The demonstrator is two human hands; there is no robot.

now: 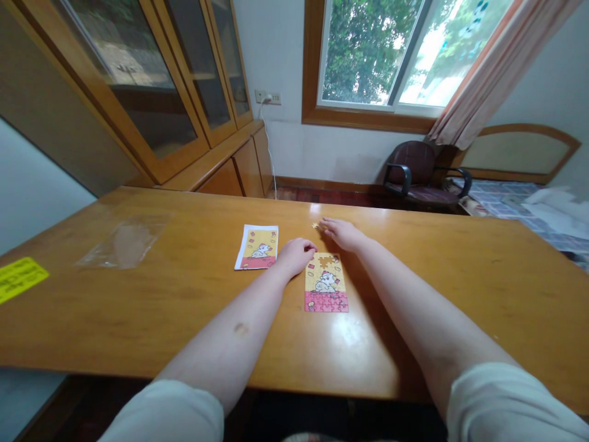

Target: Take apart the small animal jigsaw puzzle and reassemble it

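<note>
A jigsaw puzzle (325, 301) lies flat on the table, showing a white cartoon animal on yellow above a pink band. Near its top there is a gap where the wooden tabletop shows through. My left hand (297, 255) is at the puzzle's upper left corner, fingers curled and tips pressed together; whatever they may hold is too small to make out. Beyond the puzzle, my right hand (341, 233) lies low over the table with fingers stretched out. Its fingertips are beside a few loose yellow puzzle pieces (315, 226), and part of that spot is hidden under them.
Left of my left hand lies a reference picture sheet (260, 247) with the same design. A clear plastic bag (126, 242) and a yellow label (21, 279) are farther left on the wooden table (193, 319). Behind stand a glass-door cabinet (202, 132) and an office chair (416, 169).
</note>
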